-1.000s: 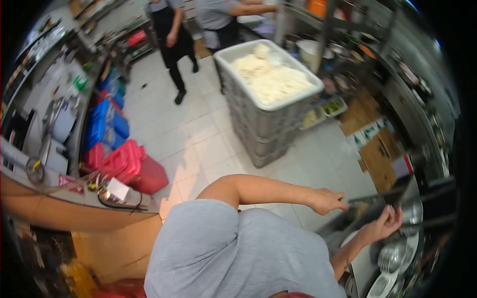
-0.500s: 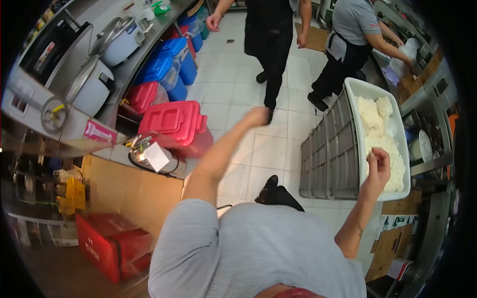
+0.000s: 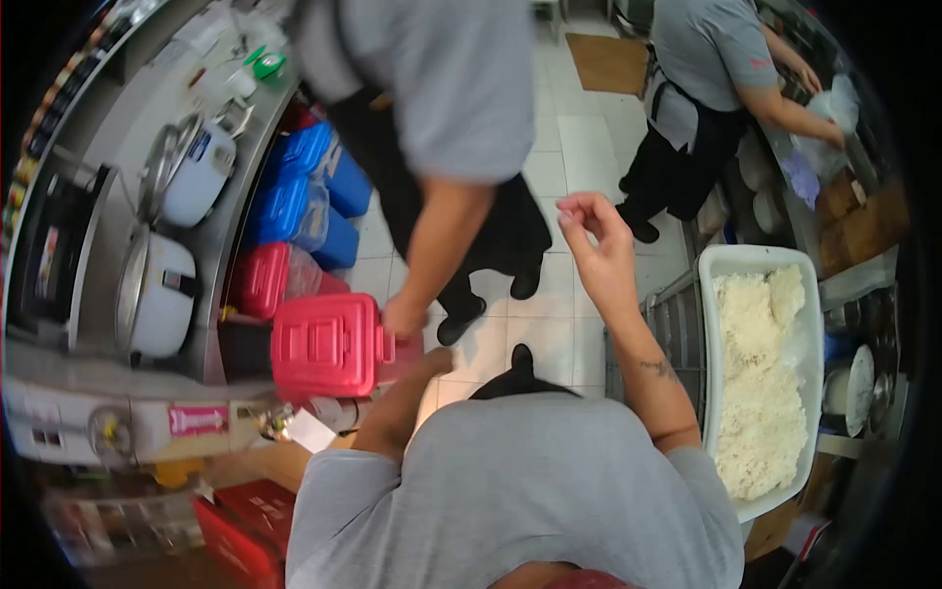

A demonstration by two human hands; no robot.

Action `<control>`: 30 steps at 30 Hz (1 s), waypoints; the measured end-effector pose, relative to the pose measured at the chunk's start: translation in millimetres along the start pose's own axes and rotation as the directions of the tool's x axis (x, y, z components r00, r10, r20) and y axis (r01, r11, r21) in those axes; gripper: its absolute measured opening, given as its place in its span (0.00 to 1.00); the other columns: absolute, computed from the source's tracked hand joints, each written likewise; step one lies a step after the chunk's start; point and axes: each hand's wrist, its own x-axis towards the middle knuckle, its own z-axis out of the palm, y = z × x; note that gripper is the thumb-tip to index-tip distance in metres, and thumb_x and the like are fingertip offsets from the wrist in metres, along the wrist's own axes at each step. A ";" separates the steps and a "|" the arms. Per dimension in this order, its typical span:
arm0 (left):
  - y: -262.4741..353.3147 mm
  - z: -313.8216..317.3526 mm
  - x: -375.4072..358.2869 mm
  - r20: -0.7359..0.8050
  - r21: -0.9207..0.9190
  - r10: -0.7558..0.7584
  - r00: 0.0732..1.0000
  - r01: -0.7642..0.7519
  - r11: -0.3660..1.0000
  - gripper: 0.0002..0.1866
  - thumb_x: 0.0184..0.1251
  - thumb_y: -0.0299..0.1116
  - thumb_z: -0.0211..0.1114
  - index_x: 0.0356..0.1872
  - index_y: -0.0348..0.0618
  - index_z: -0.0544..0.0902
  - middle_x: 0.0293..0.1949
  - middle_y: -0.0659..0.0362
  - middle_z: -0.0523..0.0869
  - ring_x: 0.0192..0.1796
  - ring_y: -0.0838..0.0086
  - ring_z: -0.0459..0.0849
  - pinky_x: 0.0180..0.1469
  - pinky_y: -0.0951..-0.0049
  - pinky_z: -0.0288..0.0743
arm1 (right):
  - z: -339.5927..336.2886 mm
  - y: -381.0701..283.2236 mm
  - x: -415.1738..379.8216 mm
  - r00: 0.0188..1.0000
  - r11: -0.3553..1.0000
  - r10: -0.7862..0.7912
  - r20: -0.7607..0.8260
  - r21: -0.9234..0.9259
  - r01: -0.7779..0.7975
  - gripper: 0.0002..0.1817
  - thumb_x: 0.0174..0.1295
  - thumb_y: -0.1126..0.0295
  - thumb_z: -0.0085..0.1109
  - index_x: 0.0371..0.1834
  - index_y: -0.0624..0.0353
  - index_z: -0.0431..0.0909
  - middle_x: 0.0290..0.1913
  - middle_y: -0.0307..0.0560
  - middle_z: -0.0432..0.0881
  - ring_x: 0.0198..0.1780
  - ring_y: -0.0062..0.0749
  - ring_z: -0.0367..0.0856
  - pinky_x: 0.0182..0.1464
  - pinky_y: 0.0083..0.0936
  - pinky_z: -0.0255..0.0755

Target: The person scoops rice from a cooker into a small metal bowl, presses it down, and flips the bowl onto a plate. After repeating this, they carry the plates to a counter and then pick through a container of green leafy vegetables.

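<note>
My right hand (image 3: 599,250) is raised over the floor in front of me. Its fingers are loosely curled with a gap to the thumb, and nothing shows in them. To its right stands a white tub (image 3: 721,506) of what looks like cooked rice (image 3: 763,393), apart from the hand. My left hand (image 3: 432,365) is low on the left, blurred, its fingers not readable. It is nearest the red lidded bin (image 3: 324,344) and a co-worker's lowered hand (image 3: 402,319) in front of that bin.
A co-worker in a grey shirt (image 3: 471,88) stands close ahead on the left. Another person (image 3: 702,59) handles a plastic bag (image 3: 832,113) at the right counter. Blue bins (image 3: 285,211) line the left counter, which holds rice cookers (image 3: 162,294). Grey crates (image 3: 677,324) stand beside the tub.
My right hand has moved left, away from above the rice. My left hand has drawn back towards my body. The nearer co-worker has come closer, and my view has turned.
</note>
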 end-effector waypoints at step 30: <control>-108.7 -298.3 154.4 0.028 -0.512 -0.436 0.900 0.387 0.766 0.15 0.54 0.25 0.51 0.37 0.26 0.82 0.30 0.42 0.85 0.27 0.58 0.86 0.31 0.60 0.80 | 169.7 219.5 339.9 0.198 0.820 0.232 0.952 -0.301 0.488 0.20 0.63 0.60 0.57 0.55 0.57 0.74 0.48 0.55 0.79 0.55 0.49 0.74 0.59 0.51 0.65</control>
